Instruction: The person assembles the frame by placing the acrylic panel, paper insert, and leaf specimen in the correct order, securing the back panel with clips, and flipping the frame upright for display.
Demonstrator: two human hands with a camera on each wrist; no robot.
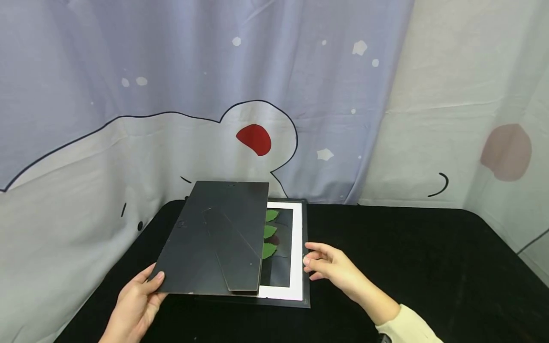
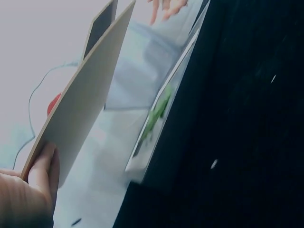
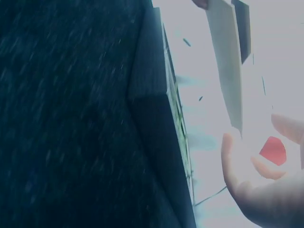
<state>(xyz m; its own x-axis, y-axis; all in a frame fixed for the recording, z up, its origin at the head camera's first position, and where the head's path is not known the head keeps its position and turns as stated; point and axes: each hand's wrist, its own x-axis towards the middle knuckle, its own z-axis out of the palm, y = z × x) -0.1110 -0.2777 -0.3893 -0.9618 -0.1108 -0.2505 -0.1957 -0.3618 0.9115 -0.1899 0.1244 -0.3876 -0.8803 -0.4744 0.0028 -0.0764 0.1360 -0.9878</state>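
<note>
My left hand grips the lower left corner of a dark backing board, thumb on top and fingers beneath. A folded easel stand is attached to the board's upper face. In the left wrist view the board's pale underside shows, raised above the frame. Below it on the table lies a dark picture frame with a white mat and a print of green leaves; the board hides its left part. Beside the frame's right edge my right hand hovers with loosely bent fingers, holding nothing.
A black cloth covers the table. Behind it hangs a curtain with a cartoon print in lilac and white, reaching down to the table's back edge and along its left side.
</note>
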